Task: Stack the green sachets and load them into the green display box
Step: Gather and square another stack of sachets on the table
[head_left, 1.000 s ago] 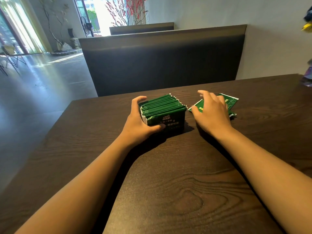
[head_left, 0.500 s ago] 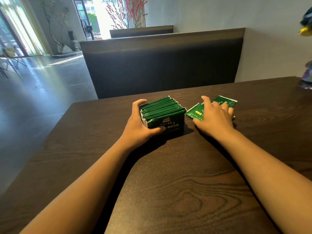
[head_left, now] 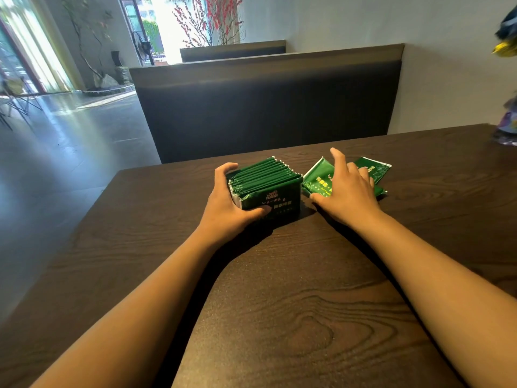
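Green display box on the dark wooden worktop, near its far edge; packed with upright green sachets standing in a row, top edges showing above the rim; left hand wrapped round the box's left end, fingers curled over the far corner, thumb pressed on the front panel, grip holding the box; loose sachets lying flat just right of the box, overlapping one another; right hand laid palm-down on top of them, fingers spread and fairly straight, grip wide, pressing rather than pinching; dark padded bench back beyond the worktop
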